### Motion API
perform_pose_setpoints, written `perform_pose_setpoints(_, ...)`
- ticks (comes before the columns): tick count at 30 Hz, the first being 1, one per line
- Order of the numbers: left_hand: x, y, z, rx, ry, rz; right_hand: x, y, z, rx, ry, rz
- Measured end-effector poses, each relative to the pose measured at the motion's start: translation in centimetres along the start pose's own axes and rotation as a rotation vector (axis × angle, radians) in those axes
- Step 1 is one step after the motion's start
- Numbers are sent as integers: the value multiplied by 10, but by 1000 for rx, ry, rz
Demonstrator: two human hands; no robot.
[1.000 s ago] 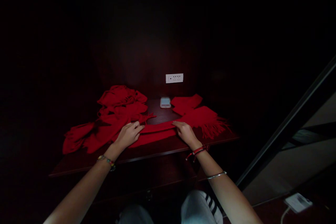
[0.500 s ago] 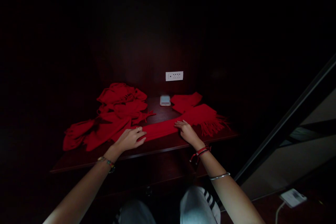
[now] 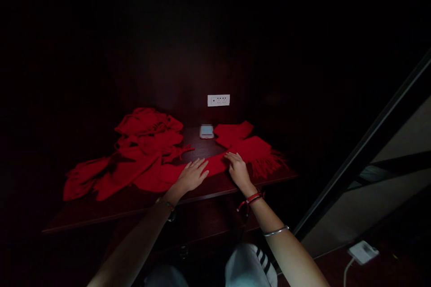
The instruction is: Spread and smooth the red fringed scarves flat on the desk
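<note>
A red fringed scarf (image 3: pixel 217 164) lies in a long strip near the front edge of a dark wooden desk (image 3: pixel 202 193). On the strip my left hand (image 3: pixel 193 175) rests palm down with its fingers stretched out. A short way to the right, my right hand (image 3: pixel 238 170) touches the same scarf, its fingers slightly bent and nothing visibly gripped. The scarf's wider right end shows a fringe (image 3: pixel 267 164). To the left, more red cloth (image 3: pixel 148 139) is heaped in loose folds, and the strip runs into it. Behind the right end lies another piece of red cloth (image 3: pixel 233 131).
A small device with a pale screen (image 3: pixel 206 131) sits at the back of the desk. Above it, a white socket panel (image 3: pixel 218 100) is on the dark wall. At lower right a white box with a cable (image 3: pixel 363 252) lies beyond a slanted dark frame (image 3: pixel 357 148).
My left hand has slid right along the scarf, closer to my right hand, and its fingers have straightened. My right hand has stayed at nearly the same spot on the scarf. The view has shifted slightly.
</note>
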State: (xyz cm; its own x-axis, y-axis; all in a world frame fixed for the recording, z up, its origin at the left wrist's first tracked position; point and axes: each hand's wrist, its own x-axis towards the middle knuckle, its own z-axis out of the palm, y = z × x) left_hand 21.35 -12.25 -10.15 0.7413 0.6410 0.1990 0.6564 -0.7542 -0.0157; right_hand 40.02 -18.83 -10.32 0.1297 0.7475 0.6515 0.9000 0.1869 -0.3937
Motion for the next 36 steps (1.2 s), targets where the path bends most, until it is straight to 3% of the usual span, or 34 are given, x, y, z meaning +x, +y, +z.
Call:
perform_pose_setpoints(2, 0, -1, 0, -4, -12, -11, 3, -2, 1, -31, -20, -7)
perform_pose_setpoints(8, -1, 1, -6, 3, 9, -54, 9, -16, 11, -123, -299, -235)
perform_pose_setpoints(15, -1, 2, -5, 23, 3, -138, 14, -3, 8, -227, -532, -189)
perform_pose_setpoints(22, -1, 3, -5, 29, 33, -159, 23, -17, 12, -179, -528, -214)
perform_pose_setpoints(26, -2, 2, -2, 68, 114, -252, 19, -6, 12, -228, -618, -173)
perform_pose_setpoints(29, 0, 2, -1, 61, 81, -264, 18, 6, 6, -271, -640, -140)
perform_pose_setpoints(32, 0, 3, -2, 34, 46, -247, 24, 12, -2, -281, -544, -180)
perform_pose_setpoints(36, -2, 5, -3, 27, 119, -218, 44, 29, -21, -320, -377, -204)
